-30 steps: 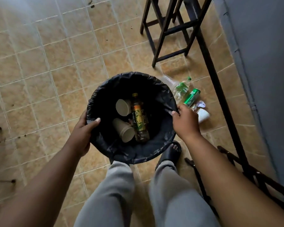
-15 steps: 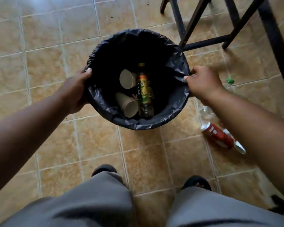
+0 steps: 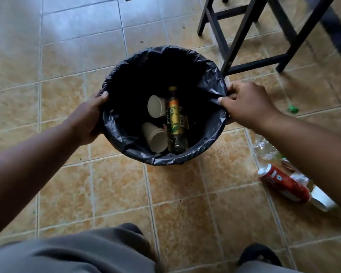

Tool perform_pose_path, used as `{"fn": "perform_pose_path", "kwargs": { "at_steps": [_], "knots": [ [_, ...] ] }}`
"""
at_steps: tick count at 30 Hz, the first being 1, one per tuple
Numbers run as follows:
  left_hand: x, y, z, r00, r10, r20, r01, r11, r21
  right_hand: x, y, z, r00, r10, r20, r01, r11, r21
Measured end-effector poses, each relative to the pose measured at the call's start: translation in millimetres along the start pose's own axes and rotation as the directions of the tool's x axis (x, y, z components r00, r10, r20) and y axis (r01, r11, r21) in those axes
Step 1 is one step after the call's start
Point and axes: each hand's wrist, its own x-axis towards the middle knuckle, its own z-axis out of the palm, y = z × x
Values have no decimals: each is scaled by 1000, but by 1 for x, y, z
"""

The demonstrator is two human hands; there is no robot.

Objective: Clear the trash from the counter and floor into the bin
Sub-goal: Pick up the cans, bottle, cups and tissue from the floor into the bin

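Observation:
A round bin (image 3: pixel 211 75) lined with a black bag stands on the tiled floor in front of me. Inside lie a tea bottle (image 3: pixel 174 119) and two paper cups (image 3: pixel 156 108), (image 3: pixel 156 137). My left hand (image 3: pixel 89 117) grips the bin's left rim. My right hand (image 3: pixel 248 103) pinches the bag at the right rim. On the floor to the right lie a red can (image 3: pixel 283 183), a crushed clear plastic bottle (image 3: pixel 266 149), a white cup (image 3: pixel 321 200) partly under my right arm, and a green bottle cap (image 3: pixel 293 109).
Black stool legs (image 3: pixel 228 56) stand just behind the bin at the upper right, with a dark table leg (image 3: pixel 339 30) further right. My grey trouser legs (image 3: pixel 77 253) and a black shoe (image 3: pixel 259 255) fill the bottom of the view.
The bin has moved away from my legs toward the stool, and sits further ahead on the floor. Both hands keep their hold on its rim. The red can has come into view.

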Motion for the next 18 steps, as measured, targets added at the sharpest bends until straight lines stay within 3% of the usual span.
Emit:
{"fn": "perform_pose_path", "kwargs": {
  "at_steps": [3, 5, 7, 8, 10, 14, 18],
  "knots": [
    [-2, 5, 1, 997, 40, -69, -30, 989, 143, -1, 0, -1, 1000, -16, 1, 16, 1000, -19],
    [1, 11, 2, 969, 176, -173, -115, 942, 314, 3, 1, -5, 999, -30, 15, 31, 999, -22],
    [3, 24, 9, 898, 377, -227, -174, 777, 605, 5, 2, -15, 997, -74, -2, 74, 994, -82],
    [4, 36, 18, 860, 475, -187, -197, 646, 737, 6, 2, -22, 995, -98, -20, 95, 990, -102],
    [3, 63, 52, 802, 597, -26, -308, 449, 839, 5, 5, -41, 991, -117, -64, 110, 987, -114],
    [-10, 95, 157, 804, 536, 257, -524, 436, 732, 2, 40, -79, 988, -61, -144, 40, 989, -144],
    [-9, 83, 256, 758, 392, 521, -632, 245, 736, -4, 107, -95, 965, 104, -240, -131, 986, -100]
  ]
}}
